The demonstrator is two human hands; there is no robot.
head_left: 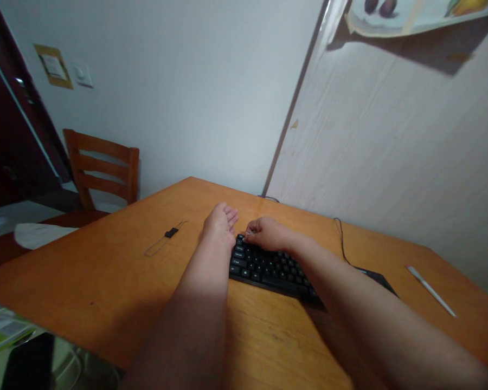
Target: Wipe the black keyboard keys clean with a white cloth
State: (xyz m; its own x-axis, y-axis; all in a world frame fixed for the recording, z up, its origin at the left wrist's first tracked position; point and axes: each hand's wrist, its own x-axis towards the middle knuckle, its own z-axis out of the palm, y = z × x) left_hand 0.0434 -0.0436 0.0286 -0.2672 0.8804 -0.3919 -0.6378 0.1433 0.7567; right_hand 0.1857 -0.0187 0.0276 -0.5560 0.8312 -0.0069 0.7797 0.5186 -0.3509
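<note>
A black keyboard (264, 271) lies on the wooden table (138, 281), partly covered by my right forearm. My left hand (219, 223) rests at its upper left corner, palm turned toward the keys and fingers stretched out, with nothing in it. Over the top left keys, my right hand (267, 234) has its thumb and fingers pinched together; whatever lies between the fingertips is too small to make out. Left of both hands is a thin wire tool with loops at each end and a black middle (171, 233), which looks like a keycap puller.
A slim white stick-like tool (431, 291) lies at the right. Beside my right forearm is a flat black object (377, 279), near a black cable (342, 241). A wooden chair (106, 168) stands at the far left; the wall (211, 97) rises behind the table.
</note>
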